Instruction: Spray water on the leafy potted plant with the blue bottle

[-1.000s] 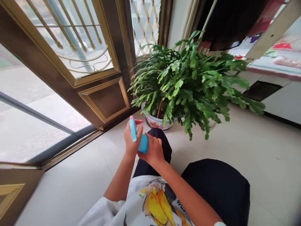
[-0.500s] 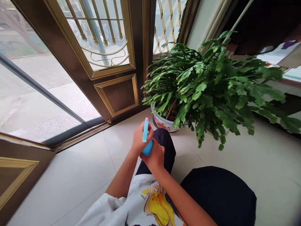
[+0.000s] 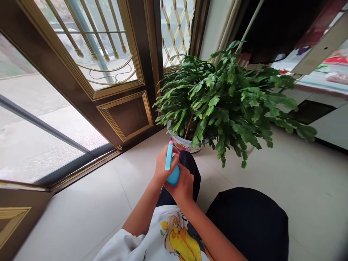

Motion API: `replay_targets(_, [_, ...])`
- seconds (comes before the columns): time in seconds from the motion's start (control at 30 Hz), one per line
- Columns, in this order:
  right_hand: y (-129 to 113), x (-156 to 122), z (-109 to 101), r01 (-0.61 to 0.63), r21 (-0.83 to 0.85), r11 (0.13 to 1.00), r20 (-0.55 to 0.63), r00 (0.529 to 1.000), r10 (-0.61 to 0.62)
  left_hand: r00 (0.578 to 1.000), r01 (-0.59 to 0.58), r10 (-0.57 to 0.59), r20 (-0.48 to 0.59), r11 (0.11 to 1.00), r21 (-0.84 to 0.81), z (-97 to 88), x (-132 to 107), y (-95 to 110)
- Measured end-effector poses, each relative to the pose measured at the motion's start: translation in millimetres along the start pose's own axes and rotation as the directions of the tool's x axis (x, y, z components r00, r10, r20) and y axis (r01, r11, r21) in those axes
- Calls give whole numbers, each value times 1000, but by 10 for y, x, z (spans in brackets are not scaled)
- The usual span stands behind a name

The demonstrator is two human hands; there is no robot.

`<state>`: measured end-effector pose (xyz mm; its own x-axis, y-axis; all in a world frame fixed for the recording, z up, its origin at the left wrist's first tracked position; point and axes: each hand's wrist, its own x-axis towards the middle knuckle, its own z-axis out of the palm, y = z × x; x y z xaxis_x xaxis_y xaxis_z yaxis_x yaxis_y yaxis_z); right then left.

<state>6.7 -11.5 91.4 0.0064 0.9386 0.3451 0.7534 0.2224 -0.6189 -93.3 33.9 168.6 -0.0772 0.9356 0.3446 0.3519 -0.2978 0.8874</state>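
Note:
I hold a small light-blue spray bottle (image 3: 171,166) with a pink tip in both hands above my knees. My left hand (image 3: 162,166) is wrapped round its flat upper part, the thumb over the top. My right hand (image 3: 182,184) is closed round the rounded blue body below. The pink tip points up, toward a bushy green plant (image 3: 225,98) in a white patterned pot (image 3: 181,143) that stands on the floor just beyond my hands. My dark trouser legs lie beneath the bottle.
A brown door with gold trim and a glazed upper panel (image 3: 119,105) stands open on the left, with its threshold (image 3: 81,170) and the pavement outside. Pale floor tiles (image 3: 299,181) spread to the right. A low white cabinet (image 3: 326,123) stands at the far right.
The bottle's flat top has turned from broadside to edge-on in my left hand. Both hands have stayed on it, and the view has swung slightly.

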Motion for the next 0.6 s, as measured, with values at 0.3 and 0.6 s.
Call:
replay_targets(0.3, [287,22,-132,-20,322,946,97,995,-12,1000,12,-10,-25,995,99,119,4,65])
replay_targets(0.6, [899,-148,-151,-633,658,-408,735,657,165,991,-54,53,121,998,11,415,-79,84])
